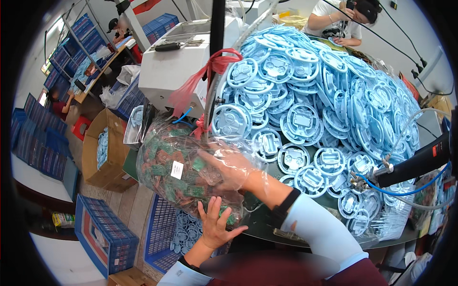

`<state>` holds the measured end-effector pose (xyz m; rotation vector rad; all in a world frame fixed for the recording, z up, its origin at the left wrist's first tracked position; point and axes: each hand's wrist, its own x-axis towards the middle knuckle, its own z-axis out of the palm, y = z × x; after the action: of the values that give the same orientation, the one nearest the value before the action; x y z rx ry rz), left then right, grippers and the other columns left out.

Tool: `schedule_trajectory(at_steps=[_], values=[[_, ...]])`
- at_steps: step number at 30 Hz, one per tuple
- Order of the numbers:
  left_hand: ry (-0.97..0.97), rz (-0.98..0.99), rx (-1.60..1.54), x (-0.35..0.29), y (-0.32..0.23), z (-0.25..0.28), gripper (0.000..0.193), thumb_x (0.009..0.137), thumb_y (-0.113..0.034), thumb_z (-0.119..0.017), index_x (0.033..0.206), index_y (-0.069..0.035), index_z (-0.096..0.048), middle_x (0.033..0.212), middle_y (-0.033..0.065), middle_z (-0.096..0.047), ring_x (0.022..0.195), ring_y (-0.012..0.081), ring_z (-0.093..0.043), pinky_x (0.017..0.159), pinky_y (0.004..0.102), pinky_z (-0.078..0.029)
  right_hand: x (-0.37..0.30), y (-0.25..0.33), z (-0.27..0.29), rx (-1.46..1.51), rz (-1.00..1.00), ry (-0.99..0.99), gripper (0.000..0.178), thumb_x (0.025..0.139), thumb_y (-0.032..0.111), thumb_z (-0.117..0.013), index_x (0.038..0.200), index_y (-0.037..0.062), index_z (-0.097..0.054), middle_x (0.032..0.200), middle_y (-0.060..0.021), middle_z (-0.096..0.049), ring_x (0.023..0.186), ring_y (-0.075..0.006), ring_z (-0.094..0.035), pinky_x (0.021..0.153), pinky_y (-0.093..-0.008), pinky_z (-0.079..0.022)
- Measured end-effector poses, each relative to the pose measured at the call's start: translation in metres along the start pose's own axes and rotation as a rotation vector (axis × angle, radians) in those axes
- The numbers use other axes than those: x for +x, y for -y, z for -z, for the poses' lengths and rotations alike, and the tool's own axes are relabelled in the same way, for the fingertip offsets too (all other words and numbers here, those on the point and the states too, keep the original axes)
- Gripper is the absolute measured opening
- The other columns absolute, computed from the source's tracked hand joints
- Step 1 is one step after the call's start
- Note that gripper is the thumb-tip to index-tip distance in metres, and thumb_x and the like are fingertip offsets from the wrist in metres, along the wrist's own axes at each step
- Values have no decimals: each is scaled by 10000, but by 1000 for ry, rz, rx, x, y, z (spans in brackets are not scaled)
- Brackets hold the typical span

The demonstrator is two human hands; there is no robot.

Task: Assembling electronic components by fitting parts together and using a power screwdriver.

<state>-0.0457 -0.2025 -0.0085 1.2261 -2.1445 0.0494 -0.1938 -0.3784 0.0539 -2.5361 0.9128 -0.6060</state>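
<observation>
A clear plastic bag [157, 143] full of small green and brown circuit boards [195, 190] lies at the table's left edge, a white label [177, 170] on its front. My right hand [229, 167] reaches in under the bag's film over the boards. Its fingers look stretched out, with their tips partly blurred by the plastic. Against the near side of the bag rests my left hand [217, 226], fingers spread and thumb out to the right. Neither hand visibly grips a board.
Light-blue round plastic parts [303, 121] form a big heap on the green table. A black powered tool [415, 162] with hoses juts in from the right. Behind the bag stand a dark pole [217, 38] and white machine [174, 71]. A blue crate [155, 233] sits below; one person [336, 24] works opposite.
</observation>
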Motion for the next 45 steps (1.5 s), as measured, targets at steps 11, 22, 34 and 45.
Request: schedule_trajectory(at_steps=[11, 22, 34, 45], values=[[-13, 23, 89, 20, 3, -10, 1078, 690, -424, -883, 1505, -112, -250, 1540, 296, -296, 1416, 490, -320, 1160, 672, -112, -95, -7, 14, -36, 13, -29, 883, 623, 106, -848, 1417, 112, -462, 1415, -183, -490, 1271, -403, -507, 1027, -475, -455], [-13, -98, -39, 42, -33, -12, 812, 746, -277, -856, 1419, -128, -427, 1509, 244, -373, 1411, 438, -368, 1184, 616, -140, -235, 5, 102, -209, -312, -170, 808, 713, 109, -765, 1456, 81, -449, 1431, -168, -483, 1241, -348, -520, 1004, -501, -438], [328, 88, 5, 82, -69, -35, 482, 731, -50, -767, 1191, -73, -625, 1147, 121, -564, 1036, 323, -542, 848, 455, -407, -238, -22, 91, -399, -304, -606, 340, 845, 42, -680, 1179, 34, -619, 888, -82, -611, 756, -260, -629, 593, -354, -506], [66, 507, -871, 90, -94, -6, 313, 811, 81, -695, 1103, -10, -630, 1079, 43, -604, 900, 94, -597, 755, 242, -491, -327, 41, 92, 1063, -999, -779, 169, 972, 95, -622, 1086, -29, -617, 805, -55, -665, 575, -98, -602, 502, -234, -487]])
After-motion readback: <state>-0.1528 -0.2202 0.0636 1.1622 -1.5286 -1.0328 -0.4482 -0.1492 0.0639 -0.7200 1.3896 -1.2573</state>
